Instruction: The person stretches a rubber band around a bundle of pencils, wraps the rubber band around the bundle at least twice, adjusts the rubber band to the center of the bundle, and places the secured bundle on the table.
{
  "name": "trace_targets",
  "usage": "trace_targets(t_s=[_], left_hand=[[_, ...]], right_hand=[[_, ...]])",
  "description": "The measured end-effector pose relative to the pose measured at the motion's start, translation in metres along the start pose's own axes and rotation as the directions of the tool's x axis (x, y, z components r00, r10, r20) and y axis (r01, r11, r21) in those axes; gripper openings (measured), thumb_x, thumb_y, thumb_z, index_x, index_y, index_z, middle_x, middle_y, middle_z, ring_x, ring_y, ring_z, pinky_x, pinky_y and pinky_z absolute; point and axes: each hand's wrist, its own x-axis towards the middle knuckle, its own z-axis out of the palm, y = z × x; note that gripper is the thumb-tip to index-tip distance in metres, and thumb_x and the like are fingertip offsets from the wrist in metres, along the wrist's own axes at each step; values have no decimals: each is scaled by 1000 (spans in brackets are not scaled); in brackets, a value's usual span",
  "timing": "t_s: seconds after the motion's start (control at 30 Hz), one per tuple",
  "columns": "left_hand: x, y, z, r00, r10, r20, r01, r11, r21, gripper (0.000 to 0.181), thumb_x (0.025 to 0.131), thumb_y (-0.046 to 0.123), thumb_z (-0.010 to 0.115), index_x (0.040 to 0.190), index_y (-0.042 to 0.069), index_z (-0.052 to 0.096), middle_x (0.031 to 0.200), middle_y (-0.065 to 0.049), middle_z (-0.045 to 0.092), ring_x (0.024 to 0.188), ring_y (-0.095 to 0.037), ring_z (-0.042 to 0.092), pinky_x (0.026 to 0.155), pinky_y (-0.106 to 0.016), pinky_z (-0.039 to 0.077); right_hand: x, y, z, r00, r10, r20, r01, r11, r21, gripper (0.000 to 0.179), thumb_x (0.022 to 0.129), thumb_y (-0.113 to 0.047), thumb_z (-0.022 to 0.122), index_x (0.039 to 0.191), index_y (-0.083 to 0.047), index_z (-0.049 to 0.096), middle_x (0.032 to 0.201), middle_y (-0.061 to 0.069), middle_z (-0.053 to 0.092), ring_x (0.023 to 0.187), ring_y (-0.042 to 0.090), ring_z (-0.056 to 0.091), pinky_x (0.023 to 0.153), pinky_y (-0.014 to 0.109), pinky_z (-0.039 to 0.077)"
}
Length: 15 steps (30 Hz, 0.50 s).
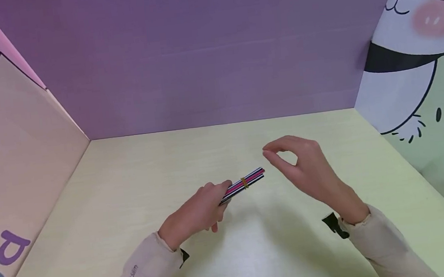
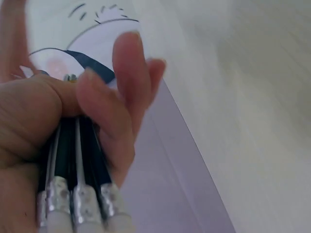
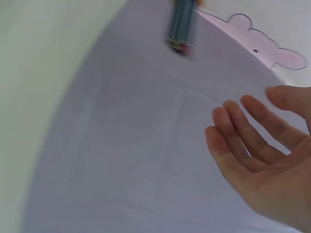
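My left hand [image 1: 202, 206] grips a bundle of striped pencils [image 1: 252, 178], raised above the table and slanting up to the right. A yellowish rubber band [image 1: 244, 182] circles the bundle near its far end. In the left wrist view, silver ferrules [image 2: 86, 204] and white erasers stick out behind the palm, with the pencils [image 2: 63, 150] running under the thumb. My right hand [image 1: 310, 170] hovers just right of the bundle's far end, holding nothing. Its fingers [image 3: 260, 150] are loosely bent, with thumb and forefinger apart in the right wrist view.
A pale wooden table [image 1: 147, 164] lies below both hands. Behind it stands a purple wall [image 1: 213, 58]. Printed panels flank it: a light one with letters [image 1: 11, 246] at left, a panda drawing [image 1: 407, 87] at right.
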Motion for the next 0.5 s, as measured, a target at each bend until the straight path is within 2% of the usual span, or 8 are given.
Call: trace_targets(t_s=[0.07,0.1,0.17,0.23,0.27,0.33,0.4,0.5], left_hand=[[-1,4,2,999,34,29,-33,999,-35,7,101,2,53,108,5,52,65,-16,60,46,-25,66,40,-30,50],[-2,6,2,998,48,36,-46,998,-48,6,102,3,52,108,6,52,66,-16,61,47,-25,66,40,-30,51],[-4,10,4,997,70,38,-68,996,-56,6,103,6,52,108,8,53,66,-16,63,46,-25,66,40,-30,51],[-6,14,4,996,85,38,-83,995,-58,5,103,7,52,108,9,54,65,-15,63,46,-24,66,40,-30,51],[-7,15,4,995,91,39,-89,994,-55,5,103,7,52,107,9,54,64,-13,63,45,-23,65,40,-30,51],[-8,18,4,994,102,41,-100,994,-46,3,103,8,53,106,9,55,63,-10,62,45,-22,65,40,-30,50],[-8,19,4,993,109,43,-108,993,-43,1,103,9,54,103,9,55,62,-10,62,44,-21,65,40,-30,50],[-9,20,3,993,110,43,-108,993,-44,4,103,10,55,100,9,55,62,-11,62,43,-21,64,40,-30,51]], right_hand=[[4,14,9,989,86,117,-106,979,173,24,102,-26,59,117,-13,71,115,-6,70,109,11,64,97,38,51],[5,20,14,979,110,172,-154,950,270,29,104,-29,54,123,-13,68,121,-4,68,116,13,61,101,41,49],[7,28,23,957,110,270,-228,861,455,38,108,-33,43,132,-10,62,133,2,62,126,17,55,108,44,43],[7,29,31,932,89,351,-291,762,579,47,110,-38,32,139,-9,55,141,5,56,133,20,49,113,46,38],[8,27,34,922,75,379,-313,721,618,51,110,-40,28,141,-9,53,143,5,54,135,21,47,114,46,36],[7,23,41,903,63,426,-356,666,655,57,109,-47,21,143,-11,51,146,6,52,137,22,45,116,46,34],[5,18,48,890,78,449,-393,632,669,62,108,-52,18,142,-13,52,145,8,53,137,22,46,115,47,34],[1,16,59,895,94,435,-402,592,698,62,108,-51,20,139,-9,53,139,16,55,132,29,50,112,49,38]])
